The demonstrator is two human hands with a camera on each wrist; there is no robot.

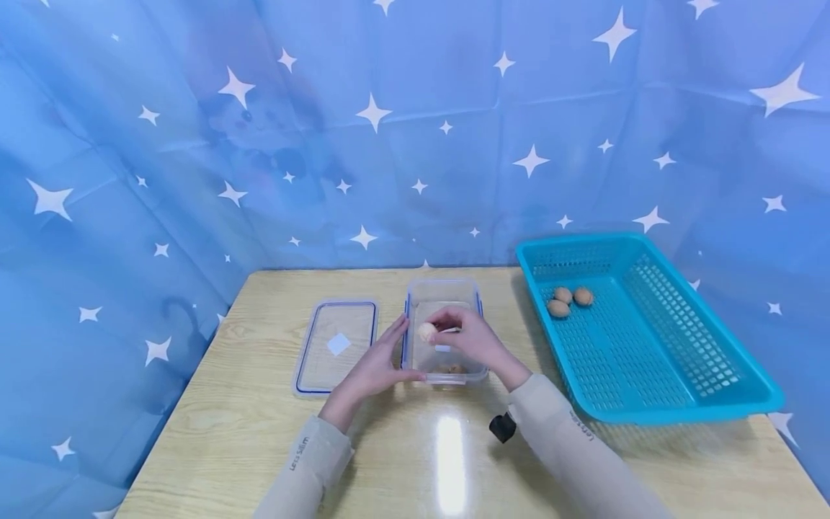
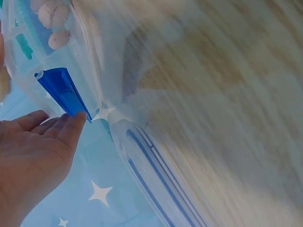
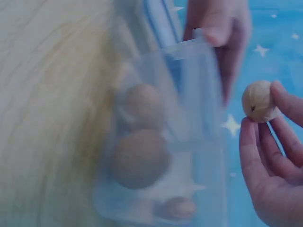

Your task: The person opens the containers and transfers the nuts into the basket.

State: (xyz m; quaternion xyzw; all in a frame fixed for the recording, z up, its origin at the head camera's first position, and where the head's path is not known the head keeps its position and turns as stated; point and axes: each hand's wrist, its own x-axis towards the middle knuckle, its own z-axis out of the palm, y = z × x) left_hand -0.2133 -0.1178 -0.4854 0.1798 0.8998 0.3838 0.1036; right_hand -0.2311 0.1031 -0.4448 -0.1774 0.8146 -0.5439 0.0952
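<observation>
My right hand (image 1: 475,340) pinches a pale tan walnut (image 3: 258,102) between thumb and fingertips, above the clear plastic box (image 1: 447,291). A dark spot marks its shell in the right wrist view. At the box's left side, my left hand (image 1: 375,366) lies with fairly straight fingers against the wall, thumb at the front corner. Its fingertips touch a blue clip flap (image 2: 66,92) in the left wrist view. Several walnuts (image 3: 140,159) lie inside the box near its front end, blurred through the plastic.
Left of the box, a clear lid with a blue seal (image 1: 355,324) lies on the wooden table (image 1: 214,440). At the right stands a turquoise basket (image 1: 648,417) with 3 walnuts (image 1: 559,308) in its left part. A small black object (image 1: 502,427) shows by the right cuff. Behind hangs a starry blue curtain (image 1: 441,79).
</observation>
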